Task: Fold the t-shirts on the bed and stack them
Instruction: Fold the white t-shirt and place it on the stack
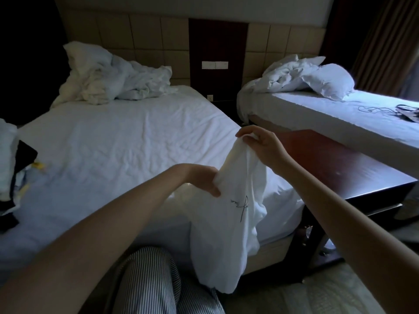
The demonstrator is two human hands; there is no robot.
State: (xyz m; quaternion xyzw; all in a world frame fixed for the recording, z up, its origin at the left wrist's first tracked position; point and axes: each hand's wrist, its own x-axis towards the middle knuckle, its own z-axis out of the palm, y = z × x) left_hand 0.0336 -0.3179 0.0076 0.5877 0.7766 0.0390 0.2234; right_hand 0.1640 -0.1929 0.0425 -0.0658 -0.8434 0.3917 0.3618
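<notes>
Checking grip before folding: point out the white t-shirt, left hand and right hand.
white t-shirt (223, 236): head view, hanging cloth below the print.
left hand (202, 178): head view, middle of hand.
right hand (263, 144): head view, middle of hand.

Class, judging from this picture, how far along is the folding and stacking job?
Done: no folded stack shows on the bed. In hand: the left hand and right hand hold a white t-shirt up, unfolded. Left: folding it, the jumbled clothes at the bed's left edge, and stacking.
</notes>
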